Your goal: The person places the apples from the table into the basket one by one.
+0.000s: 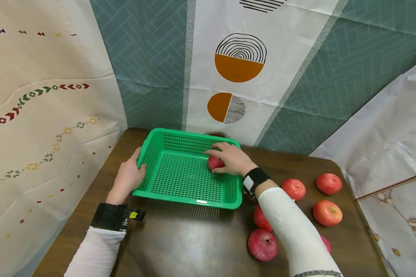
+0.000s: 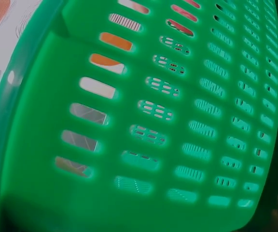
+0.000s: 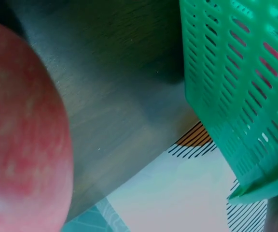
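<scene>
A green plastic basket (image 1: 185,200) with slotted walls stands on the table. At its left end my left hand (image 1: 129,176) grips the rim, thumb on the inner side and fingers over the outside. My right hand (image 1: 233,158) reaches over the right end and holds a red apple (image 1: 213,163) inside, fingers and thumb curved around it. The left wrist view is filled by the slotted basket wall (image 2: 37,121). In the right wrist view the basket's outer wall (image 3: 230,101) rises at right, and a large red apple (image 3: 25,140) looms close at left, outside the basket.
Several red apples lie on the brown table (image 1: 190,238) right of the basket, among them one near the front (image 1: 262,245) and an orange-red apple (image 1: 327,212) farther right. My right forearm partly covers some. A patterned curtain (image 1: 152,69) hangs behind the table.
</scene>
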Demonstrator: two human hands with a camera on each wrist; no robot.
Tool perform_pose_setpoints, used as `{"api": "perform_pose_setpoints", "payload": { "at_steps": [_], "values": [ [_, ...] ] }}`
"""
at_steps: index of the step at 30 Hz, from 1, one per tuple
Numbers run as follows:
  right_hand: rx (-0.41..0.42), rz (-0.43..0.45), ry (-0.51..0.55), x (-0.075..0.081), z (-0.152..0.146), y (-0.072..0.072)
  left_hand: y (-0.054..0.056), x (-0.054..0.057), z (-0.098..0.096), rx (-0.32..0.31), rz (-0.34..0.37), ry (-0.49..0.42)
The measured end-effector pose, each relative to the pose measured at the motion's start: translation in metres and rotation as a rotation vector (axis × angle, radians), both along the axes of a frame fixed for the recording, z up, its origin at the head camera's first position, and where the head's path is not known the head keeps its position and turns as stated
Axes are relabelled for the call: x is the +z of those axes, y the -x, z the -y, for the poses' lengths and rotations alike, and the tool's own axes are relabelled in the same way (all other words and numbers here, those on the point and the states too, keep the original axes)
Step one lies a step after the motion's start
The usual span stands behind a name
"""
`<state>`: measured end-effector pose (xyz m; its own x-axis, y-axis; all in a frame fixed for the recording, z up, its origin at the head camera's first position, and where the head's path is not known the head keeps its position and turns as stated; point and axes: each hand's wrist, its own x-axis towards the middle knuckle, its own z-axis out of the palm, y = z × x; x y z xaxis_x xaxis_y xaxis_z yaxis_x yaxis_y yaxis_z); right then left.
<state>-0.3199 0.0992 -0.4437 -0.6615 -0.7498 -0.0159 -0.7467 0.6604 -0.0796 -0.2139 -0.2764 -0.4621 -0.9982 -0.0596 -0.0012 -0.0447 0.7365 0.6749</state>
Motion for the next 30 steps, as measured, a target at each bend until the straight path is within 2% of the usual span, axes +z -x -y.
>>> {"api": "perform_pose_setpoints", "payload": {
  "at_steps": [5, 15, 22, 30],
  "values": [
    [-0.054, -0.023, 0.005, 0.002, -0.004, -0.002, 0.0, -0.001, 0.001, -0.007, -0.01, 0.004],
    [-0.103, -0.015, 0.087, 0.011, -0.014, -0.011, 0.0, 0.001, 0.001, -0.014, 0.016, -0.005],
    [-0.13, -0.002, 0.161, 0.026, -0.042, -0.035, 0.002, 0.002, -0.002, -0.022, -0.001, -0.003],
    [-0.197, 0.039, 0.203, 0.039, -0.094, -0.064, 0.0, 0.002, 0.0, -0.021, 0.015, 0.001]
  ]
}}
